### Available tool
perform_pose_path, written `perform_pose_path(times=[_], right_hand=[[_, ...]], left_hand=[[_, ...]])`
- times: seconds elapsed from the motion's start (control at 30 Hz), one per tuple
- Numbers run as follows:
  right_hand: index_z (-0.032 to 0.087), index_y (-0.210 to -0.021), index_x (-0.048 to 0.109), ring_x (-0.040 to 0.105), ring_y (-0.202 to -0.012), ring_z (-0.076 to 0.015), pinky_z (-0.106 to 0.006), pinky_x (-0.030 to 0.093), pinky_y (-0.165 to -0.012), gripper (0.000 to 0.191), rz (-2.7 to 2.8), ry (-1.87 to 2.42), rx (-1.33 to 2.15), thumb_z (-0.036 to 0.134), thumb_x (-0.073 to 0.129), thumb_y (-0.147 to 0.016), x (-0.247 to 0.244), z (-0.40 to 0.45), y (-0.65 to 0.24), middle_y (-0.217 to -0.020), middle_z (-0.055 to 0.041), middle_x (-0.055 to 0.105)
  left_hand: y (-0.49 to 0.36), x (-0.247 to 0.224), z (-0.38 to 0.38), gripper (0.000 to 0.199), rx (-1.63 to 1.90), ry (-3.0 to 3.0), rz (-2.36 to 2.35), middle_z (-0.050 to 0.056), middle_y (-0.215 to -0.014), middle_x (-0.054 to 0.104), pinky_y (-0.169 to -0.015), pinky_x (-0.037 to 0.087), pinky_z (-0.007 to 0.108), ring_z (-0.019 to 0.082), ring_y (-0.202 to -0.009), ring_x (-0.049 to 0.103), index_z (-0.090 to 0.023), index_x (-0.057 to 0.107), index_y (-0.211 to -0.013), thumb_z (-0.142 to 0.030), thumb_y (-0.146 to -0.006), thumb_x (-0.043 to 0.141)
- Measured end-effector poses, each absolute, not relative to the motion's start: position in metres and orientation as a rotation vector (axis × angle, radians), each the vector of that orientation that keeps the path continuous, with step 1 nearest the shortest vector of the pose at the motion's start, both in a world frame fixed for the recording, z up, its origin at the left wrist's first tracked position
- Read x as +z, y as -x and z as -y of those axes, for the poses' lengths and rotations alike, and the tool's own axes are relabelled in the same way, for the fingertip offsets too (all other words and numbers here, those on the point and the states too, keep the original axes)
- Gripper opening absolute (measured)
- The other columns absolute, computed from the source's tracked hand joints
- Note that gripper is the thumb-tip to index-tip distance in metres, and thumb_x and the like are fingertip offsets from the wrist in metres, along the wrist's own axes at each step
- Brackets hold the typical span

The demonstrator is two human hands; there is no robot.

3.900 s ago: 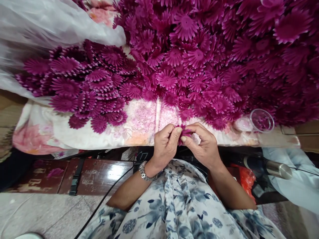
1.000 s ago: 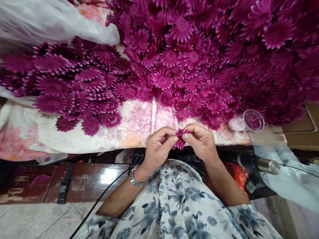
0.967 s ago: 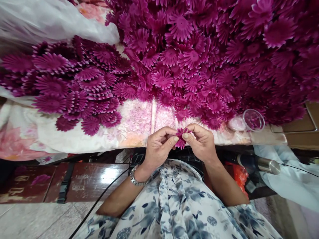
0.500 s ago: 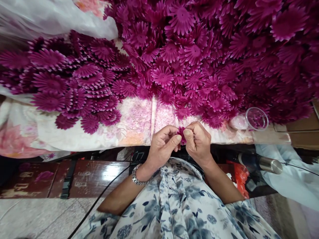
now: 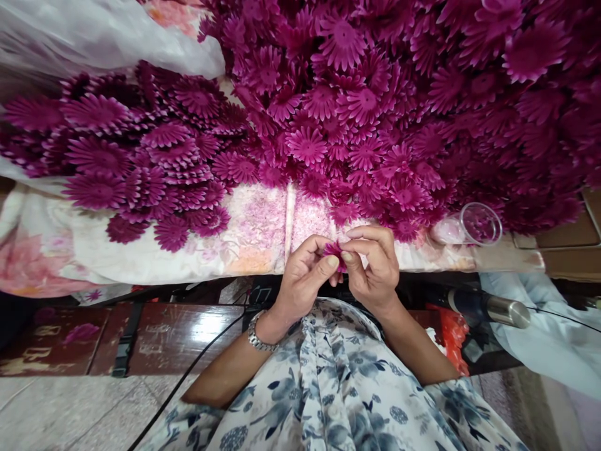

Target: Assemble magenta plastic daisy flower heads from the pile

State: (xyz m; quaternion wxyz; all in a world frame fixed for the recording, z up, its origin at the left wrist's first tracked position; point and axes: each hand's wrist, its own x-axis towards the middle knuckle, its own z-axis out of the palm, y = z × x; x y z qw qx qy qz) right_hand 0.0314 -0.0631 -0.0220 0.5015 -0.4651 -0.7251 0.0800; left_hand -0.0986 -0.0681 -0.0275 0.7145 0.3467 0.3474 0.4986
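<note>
Between my two hands, just above the table's front edge, is a small magenta flower piece point(image 5: 336, 252) with thin petals. My left hand point(image 5: 307, 268) pinches it between thumb and fingers. From the other side, my right hand point(image 5: 373, 266) grips its edge with thumb and index finger, the other fingers bent loosely. Beyond my hands a large heap of magenta petal flowers point(image 5: 361, 153) covers the table, some stacked in layers. A smaller pile of the same flowers point(image 5: 136, 166) lies to the left.
A clear plastic cup point(image 5: 481, 223) lies right of my hands beside a pale lump point(image 5: 448, 230). White plastic sheeting point(image 5: 117, 41) covers the back left. The flowered tablecloth point(image 5: 154, 266) is dusted with pink bits. A steel-ended flask point(image 5: 507, 311) lies low at right, and a brown bench point(image 5: 173, 338) runs below.
My right hand's fingers have loosened and lifted from a tighter curl, showing more of the flower piece. The flower piece has shifted slightly left. The piles look unchanged.
</note>
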Motion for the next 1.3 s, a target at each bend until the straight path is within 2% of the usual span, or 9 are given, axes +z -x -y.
perform_pose_path(times=[0.07, 0.27, 0.53, 0.63, 0.77, 0.93, 1.03, 1.17, 1.3], right_hand=[[0.024, -0.088, 0.058, 0.056, -0.086, -0.0178, -0.036, 0.048, -0.076, 0.007, 1.706, 1.124, 0.241, 0.018, 0.054, -0.085, -0.023, 0.064, -0.029, -0.092, -0.0055, 0.059], [0.022, -0.086, 0.057, 0.056, -0.084, -0.0156, -0.033, 0.046, -0.075, 0.01, 1.613, 1.116, 0.506, 0.015, 0.049, -0.086, -0.022, 0.066, -0.023, -0.086, -0.0034, 0.057], [0.021, -0.078, 0.053, 0.055, -0.081, -0.0162, -0.033, 0.044, -0.076, 0.011, 1.311, 1.139, 0.519, 0.022, 0.047, -0.088, -0.024, 0.061, -0.019, -0.083, -0.0032, 0.056], [0.022, -0.082, 0.051, 0.053, -0.074, -0.015, -0.032, 0.043, -0.071, 0.012, 1.099, 1.206, 0.35, 0.028, 0.044, -0.09, -0.023, 0.042, -0.041, -0.083, -0.0027, 0.054], [0.021, -0.082, 0.059, 0.054, -0.075, -0.0181, -0.036, 0.044, -0.075, 0.016, 1.172, 1.408, -0.184, 0.033, 0.05, -0.089, -0.007, 0.002, -0.094, -0.079, -0.0048, 0.056], [0.019, -0.107, 0.064, 0.054, -0.108, -0.0284, -0.048, 0.039, -0.094, 0.024, 1.531, 1.544, -0.384, 0.029, 0.052, -0.088, 0.013, -0.003, -0.116, -0.109, -0.0145, 0.062], [0.022, -0.104, 0.065, 0.057, -0.1, -0.0237, -0.043, 0.044, -0.09, 0.02, 1.633, 1.406, -0.075, 0.026, 0.054, -0.088, 0.011, 0.022, -0.091, -0.101, -0.0111, 0.064], [0.023, -0.1, 0.062, 0.06, -0.085, -0.0165, -0.033, 0.051, -0.076, 0.024, 1.763, 1.261, 0.746, 0.035, 0.065, -0.08, -0.002, 0.045, -0.055, -0.093, -0.0035, 0.063], [0.022, -0.08, 0.061, 0.058, -0.07, -0.0124, -0.026, 0.051, -0.061, 0.016, 1.5, 1.17, 1.148, 0.038, 0.064, -0.08, -0.01, 0.05, -0.042, -0.078, -0.0001, 0.059]], left_hand=[[0.099, -0.031, 0.069, 0.023, 1.083, -0.783, -0.765, -0.003, -0.062, 0.055, -0.051, 0.043, 0.019, 0.007, -0.052, 0.052, -0.017, 0.057, -0.084, -0.034, -0.075, 0.07], [0.098, -0.033, 0.07, 0.014, 1.123, -0.745, -0.807, -0.004, -0.053, 0.054, -0.047, 0.038, 0.019, 0.006, -0.046, 0.048, -0.016, 0.061, -0.07, -0.026, -0.075, 0.069], [0.096, -0.024, 0.067, 0.021, 1.248, -0.622, -0.896, -0.002, -0.044, 0.053, -0.039, 0.034, 0.022, 0.008, -0.037, 0.045, -0.015, 0.057, -0.051, -0.025, -0.063, 0.072], [0.102, -0.026, 0.067, 0.022, 1.267, -0.597, -0.961, -0.002, -0.043, 0.054, -0.036, 0.031, 0.021, 0.009, -0.035, 0.045, -0.016, 0.058, -0.054, -0.028, -0.06, 0.075], [0.103, -0.026, 0.068, 0.021, 1.162, -0.718, -0.939, -0.001, -0.048, 0.058, -0.04, 0.036, 0.021, 0.009, -0.039, 0.049, -0.015, 0.061, -0.064, -0.031, -0.066, 0.074], [0.097, -0.023, 0.065, 0.023, 1.189, -0.653, -0.918, -0.006, -0.046, 0.052, -0.045, 0.043, 0.023, 0.007, -0.037, 0.046, -0.016, 0.057, -0.068, -0.03, -0.065, 0.075], [0.097, -0.024, 0.062, 0.022, 1.206, -0.665, -0.953, -0.007, -0.045, 0.049, -0.044, 0.042, 0.022, 0.006, -0.037, 0.044, -0.016, 0.057, -0.067, -0.03, -0.066, 0.074], [0.098, -0.029, 0.063, 0.018, 1.168, -0.715, -0.937, -0.007, -0.047, 0.049, -0.046, 0.042, 0.021, 0.007, -0.04, 0.046, -0.017, 0.059, -0.07, -0.029, -0.069, 0.072], [0.1, -0.034, 0.066, 0.018, 1.108, -0.798, -0.96, -0.005, -0.053, 0.052, -0.044, 0.037, 0.02, 0.007, -0.043, 0.046, -0.016, 0.06, -0.069, -0.029, -0.07, 0.072]])
